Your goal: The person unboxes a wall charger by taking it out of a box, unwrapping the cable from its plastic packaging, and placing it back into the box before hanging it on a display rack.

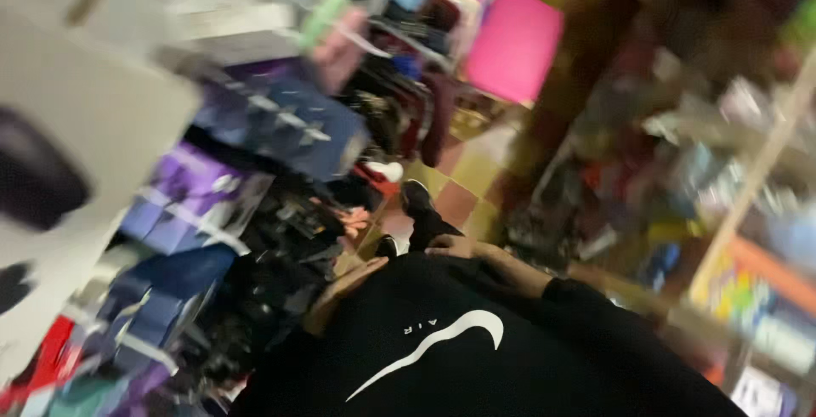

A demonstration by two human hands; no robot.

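**Hands at the front of a black sweatshirt, in a blurred shop aisle**

The person looks down their own body, and the whole view is tilted and smeared by motion. A black sweatshirt (476, 357) with a white curved mark fills the lower middle; its long axis runs from the bottom edge up toward the feet, and its lower part is cut off by the frame. The right hand (455, 247) rests at the sweatshirt's front edge, its forearm running down to the right into a black sleeve; its fingers are too blurred to tell whether they grip the cloth. The left hand (340, 294) lies against the sweatshirt's left side, only a skin-coloured streak, so I cannot tell its grip either. A dark shoe (416, 200) stands on the chequered floor (472, 175) beyond. Stacked purple and blue packages (204, 196) crowd the left; a pink panel (514, 47) hangs further back. The shelves (748, 187) on the right are a blur of colours.
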